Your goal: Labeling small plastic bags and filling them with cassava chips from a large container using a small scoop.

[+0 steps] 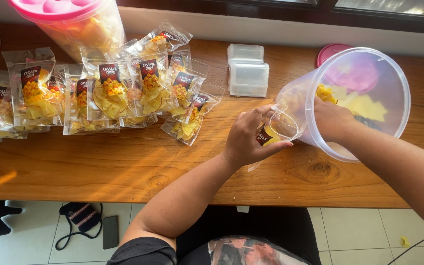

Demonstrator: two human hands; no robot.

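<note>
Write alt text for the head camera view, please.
A person's left hand holds a small clear pouch open while the right hand reaches into a tilted clear plastic tub of yellow chips. Filled chip packets lie on the wooden table.

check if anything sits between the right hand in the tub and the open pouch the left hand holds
Nothing visible does. The right hand is inside the tilted clear tub, and the open pouch in the left hand sits right at the tub's mouth.

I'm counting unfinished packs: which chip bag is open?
The clear bag in the left hand, held at the mouth of the tilted tub. The other filled bags lie on the table, apart from both hands.
</note>
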